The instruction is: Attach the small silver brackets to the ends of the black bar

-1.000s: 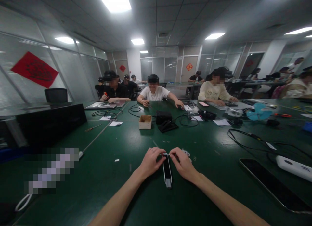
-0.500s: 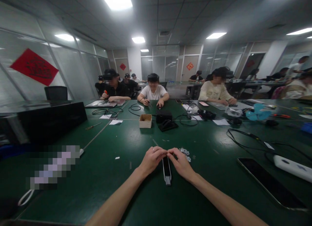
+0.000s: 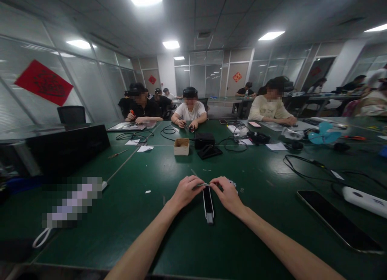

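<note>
A narrow black strip-shaped object (image 3: 208,201) with a pale frame and a grey block at its near end lies lengthwise on the green table before me. Its far end is between my two hands. The fingers of my left hand (image 3: 188,191) are pinched together at that end, on a small pale piece (image 3: 207,185) whose kind I cannot make out. From the other side, my right hand (image 3: 225,194) pinches the same piece, fingertips close to the left ones. Just behind the right hand, small silvery parts (image 3: 232,183) are partly hidden by it.
A small open box (image 3: 181,148) and a black box (image 3: 204,140) stand ahead. To the right lie a phone (image 3: 335,219), a white device (image 3: 365,200) and black cables (image 3: 298,167). A blurred-out strapped item (image 3: 74,203) lies left. Several people sit across the table.
Both hands have shifted slightly away from me, and their fingertips are a little farther apart, showing the pale piece between them. The view has tilted slightly.
</note>
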Tool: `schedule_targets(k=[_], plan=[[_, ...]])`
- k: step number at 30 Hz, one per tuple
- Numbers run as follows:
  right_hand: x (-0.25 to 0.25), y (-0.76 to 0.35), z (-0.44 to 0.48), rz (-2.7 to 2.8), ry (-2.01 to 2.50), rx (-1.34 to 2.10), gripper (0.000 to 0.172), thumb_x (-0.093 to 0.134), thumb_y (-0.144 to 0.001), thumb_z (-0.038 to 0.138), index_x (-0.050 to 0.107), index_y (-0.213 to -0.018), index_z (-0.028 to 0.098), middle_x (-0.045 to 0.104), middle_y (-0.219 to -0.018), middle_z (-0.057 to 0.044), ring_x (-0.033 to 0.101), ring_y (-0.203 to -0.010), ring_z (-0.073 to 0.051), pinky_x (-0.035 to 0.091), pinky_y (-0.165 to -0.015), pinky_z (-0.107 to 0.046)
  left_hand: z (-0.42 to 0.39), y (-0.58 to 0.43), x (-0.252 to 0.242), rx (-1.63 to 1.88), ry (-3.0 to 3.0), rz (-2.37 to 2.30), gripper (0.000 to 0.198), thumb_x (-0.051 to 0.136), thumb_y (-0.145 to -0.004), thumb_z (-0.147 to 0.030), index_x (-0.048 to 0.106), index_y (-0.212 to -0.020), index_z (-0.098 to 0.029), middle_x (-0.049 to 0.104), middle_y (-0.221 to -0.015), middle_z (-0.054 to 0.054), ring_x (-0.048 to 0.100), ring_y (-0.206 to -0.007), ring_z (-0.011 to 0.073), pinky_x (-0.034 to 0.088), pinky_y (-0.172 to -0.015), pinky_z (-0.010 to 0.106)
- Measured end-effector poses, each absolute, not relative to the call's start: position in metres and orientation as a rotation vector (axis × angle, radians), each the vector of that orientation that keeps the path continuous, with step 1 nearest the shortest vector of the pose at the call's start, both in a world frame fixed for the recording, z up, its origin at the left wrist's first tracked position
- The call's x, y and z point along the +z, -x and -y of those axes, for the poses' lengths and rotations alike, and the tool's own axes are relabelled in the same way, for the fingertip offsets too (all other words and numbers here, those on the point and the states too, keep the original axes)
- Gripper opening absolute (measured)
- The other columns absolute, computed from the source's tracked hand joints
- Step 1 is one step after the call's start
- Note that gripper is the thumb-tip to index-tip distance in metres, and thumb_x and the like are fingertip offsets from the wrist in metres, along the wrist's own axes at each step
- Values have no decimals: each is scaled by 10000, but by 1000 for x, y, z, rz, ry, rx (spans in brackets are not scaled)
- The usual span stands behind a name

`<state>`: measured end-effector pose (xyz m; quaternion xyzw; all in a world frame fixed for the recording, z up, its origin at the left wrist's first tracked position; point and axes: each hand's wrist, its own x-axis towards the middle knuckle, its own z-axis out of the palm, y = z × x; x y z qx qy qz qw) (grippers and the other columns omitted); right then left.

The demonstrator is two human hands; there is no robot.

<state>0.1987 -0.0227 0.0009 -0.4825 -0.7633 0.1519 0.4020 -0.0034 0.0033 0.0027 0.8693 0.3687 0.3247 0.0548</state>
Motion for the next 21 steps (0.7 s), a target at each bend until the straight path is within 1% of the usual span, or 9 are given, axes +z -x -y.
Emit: schedule_targets(k=[2,4,7,14,21], plan=[[3,-204,20,1978,1263,290,224,429,-917,302,616,-913,179,630,-908,-70,559,-865,-203,455,-766,-350,-8,11,5,934,-2617,-1196,132,575,-868,-260,651,-960,-203,648,-952,32,599,-840,149,466,-784,262],[6,-208,19,2049,1310,212,202,430,-904,246,611,-955,171,630,-954,-82,560,-898,-210,456,-788,-362,-12,17,5,780,-2612,-1260,133,581,-853,-261,660,-943,-202,642,-904,22,594,-758,139,467,-722,245],[8,-211,20,2163,1394,177,211,450,-872,187,612,-1005,162,629,-1006,-85,556,-945,-212,455,-817,-368,-15,21,3,615,-2580,-1294,135,582,-837,-264,671,-918,-204,632,-867,10,580,-710,128,453,-672,224],[1,-210,17,2261,1428,209,221,439,-890,228,638,-973,176,646,-974,-67,565,-906,-197,454,-802,-355,-16,18,-2,625,-2558,-1294,136,570,-841,-251,667,-921,-199,623,-834,3,566,-711,129,433,-678,232],[-2,-209,15,2230,1420,252,215,451,-896,215,643,-983,172,651,-970,-66,567,-911,-190,451,-820,-350,-13,18,3,639,-2516,-1253,169,546,-861,-286,664,-936,-192,626,-868,17,570,-742,140,433,-675,238]])
